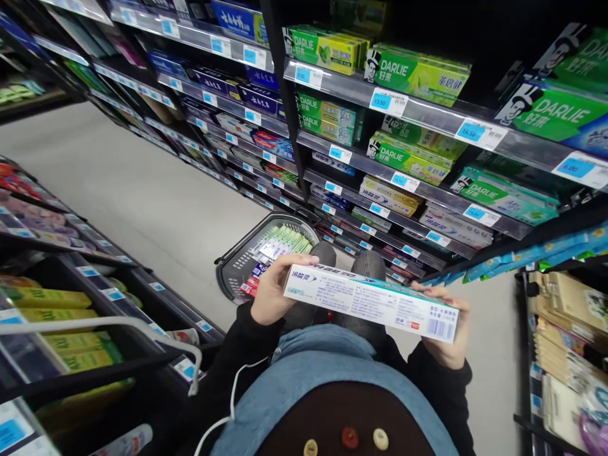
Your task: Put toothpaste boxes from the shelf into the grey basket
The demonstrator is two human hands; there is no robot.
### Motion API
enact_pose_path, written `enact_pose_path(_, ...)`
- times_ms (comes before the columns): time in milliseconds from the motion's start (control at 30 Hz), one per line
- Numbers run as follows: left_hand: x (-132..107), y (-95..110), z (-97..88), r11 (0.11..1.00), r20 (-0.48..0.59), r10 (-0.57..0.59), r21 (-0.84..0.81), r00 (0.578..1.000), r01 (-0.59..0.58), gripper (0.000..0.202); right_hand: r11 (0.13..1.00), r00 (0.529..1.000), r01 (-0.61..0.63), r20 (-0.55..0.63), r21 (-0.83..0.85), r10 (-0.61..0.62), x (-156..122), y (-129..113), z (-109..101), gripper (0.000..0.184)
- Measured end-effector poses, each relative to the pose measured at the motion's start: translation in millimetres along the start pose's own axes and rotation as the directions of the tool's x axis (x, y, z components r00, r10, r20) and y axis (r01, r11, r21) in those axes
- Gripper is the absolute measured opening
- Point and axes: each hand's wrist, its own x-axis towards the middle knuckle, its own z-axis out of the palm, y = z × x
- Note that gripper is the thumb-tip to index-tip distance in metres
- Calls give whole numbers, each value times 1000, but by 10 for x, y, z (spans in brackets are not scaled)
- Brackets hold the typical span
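A long white toothpaste box [370,304] lies across both hands in front of my body, its printed side with a barcode facing up toward me. My left hand [273,291] grips its left end, the thumb along the top edge. Around the right end, my right hand [449,329] is closed with fingers over the far edge. Beyond my left hand, a dark grey shopping basket [232,259] rests on the floor near my knees, with several green packs [289,240] and some blue and red boxes inside.
Toothpaste shelves [422,95] with price tags rise in front, stocked with green boxes [418,73]. A second shelf unit [99,278] with a white rail [118,322] stands close on my left. Hanging goods [565,342] are at the right. Pale floor [128,164] runs between the shelves.
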Motion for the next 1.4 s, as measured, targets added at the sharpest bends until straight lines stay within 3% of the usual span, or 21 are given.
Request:
enact_pose_path(67,-21,-3,-48,998,16,-59,-3,998,59,42,996,998,-54,-8,72,54,12,-6,24,47)
enact_pose_path(133,-36,-19,-101,986,67,-166,-22,984,167,58,970,976,-199,-58,137,208,35,17,30,50)
enact_pose_path(200,-64,-70,-151,939,188,-322,-63,928,338,74,897,898,-402,-112,185,425,65,85,25,49)
enact_pose_path(267,-127,-168,-192,834,357,-480,-98,802,543,84,793,785,-572,-142,211,604,91,198,26,45)
enact_pose_path(333,-233,-311,-223,703,448,-603,-94,660,705,82,714,698,-671,-152,202,699,98,334,53,43)
enact_pose_path(433,-446,-559,-271,580,411,-744,3,527,815,62,640,626,-758,-137,127,768,74,548,154,43)
enact_pose_path(500,-592,-724,-345,520,369,-808,79,460,850,49,614,607,-787,-104,63,788,56,712,240,44)
enact_pose_path(567,-717,-900,-491,478,313,-846,88,431,874,46,619,618,-785,-77,-10,783,53,929,307,45)
enact_pose_path(633,-809,-1114,-721,501,170,-859,90,483,861,48,659,680,-731,-109,-178,725,59,1218,329,49)
enact_pose_path(700,-866,-1381,-1014,547,-46,-826,173,561,819,52,655,800,-579,-186,-486,570,45,1564,308,55)
enact_pose_path(767,-889,-1701,-1326,518,-267,-760,301,592,801,56,515,910,-369,-189,-774,368,-7,1920,268,61)
enact_pose_path(833,-888,-2064,-1609,399,-437,-712,393,550,829,57,380,951,-249,-150,-891,270,-94,2222,238,65)
enact_pose_path(900,-879,-2456,-1825,262,-528,-693,449,490,854,55,325,957,-222,-141,-919,255,-184,2428,224,65)
enact_pose_path(967,-876,-2859,-1953,166,-554,-704,481,445,861,53,300,955,-222,-144,-928,260,-246,2533,218,62)
enact_pose_path(1133,-938,-3718,-1979,38,-594,-730,459,338,888,56,275,958,-184,-110,-944,265,-269,2582,190,59)
enact_pose_path(1233,-981,-4043,-1918,-15,-624,-710,478,327,878,55,278,957,-179,-101,-944,273,-259,2588,189,57)
enact_pose_path(1400,-953,-4370,-1814,-126,-679,-672,501,298,856,61,270,947,-196,-110,-943,302,-281,2563,262,55)
